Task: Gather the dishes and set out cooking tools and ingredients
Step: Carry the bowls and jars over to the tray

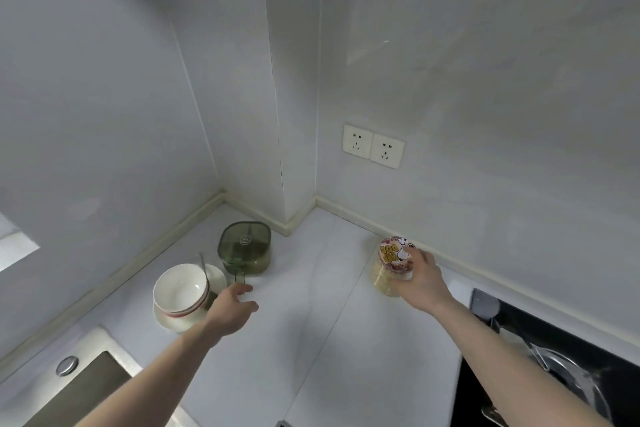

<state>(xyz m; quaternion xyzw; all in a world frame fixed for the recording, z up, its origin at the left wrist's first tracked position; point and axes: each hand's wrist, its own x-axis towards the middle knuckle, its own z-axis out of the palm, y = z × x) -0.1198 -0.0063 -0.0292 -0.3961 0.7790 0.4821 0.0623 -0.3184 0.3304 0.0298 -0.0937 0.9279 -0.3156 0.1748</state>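
My right hand [424, 279] grips a clear jar [393, 269] with a pink printed lid and pale contents, standing on the white counter [311, 340] near the back wall. My left hand [230, 308] hovers open with relaxed fingers beside a stack of white bowls [180, 293] that has a spoon [203, 267] standing in it. Just beyond my left fingers sits a green translucent lidded container [245, 248] with a small handle.
A steel sink [79, 388] lies at the lower left. At the lower right is a black stovetop [554, 374] with a metal pan and lid on it. A double wall socket [373, 146] sits on the back wall above the counter.
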